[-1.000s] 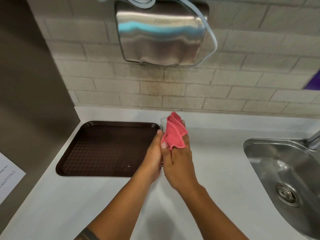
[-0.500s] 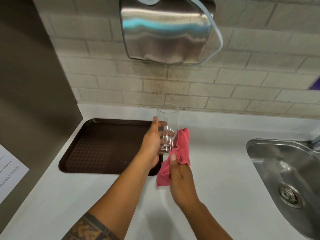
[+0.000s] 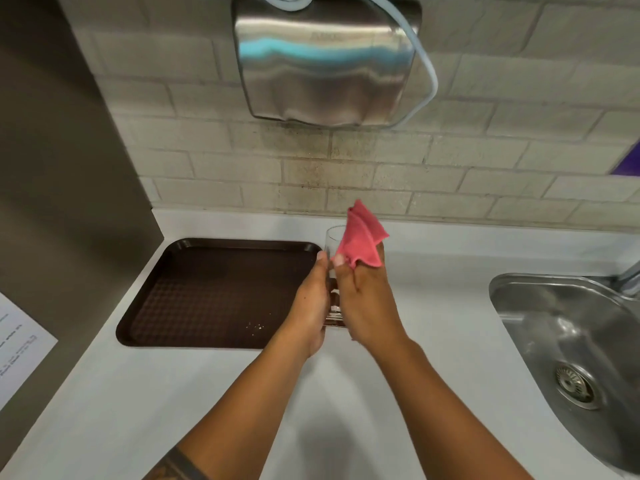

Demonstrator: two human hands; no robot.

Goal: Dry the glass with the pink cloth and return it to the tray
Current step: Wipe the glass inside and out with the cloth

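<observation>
A clear drinking glass is held upright above the white counter, just right of the brown tray. My left hand grips its left side. My right hand presses the pink cloth against the glass's right side and rim, with the cloth's corner sticking up above the glass. Only the glass's left rim and a strip of its base show between my hands. The tray holds nothing but a few crumbs.
A steel sink with a drain lies at the right. A steel hand dryer hangs on the brick wall above. A grey panel with a paper sheet closes the left side.
Half a second ago the glass was raised and bare, with the cloth low beside it. Now the glass is lower and the cloth has swung up over its right side and rim.
</observation>
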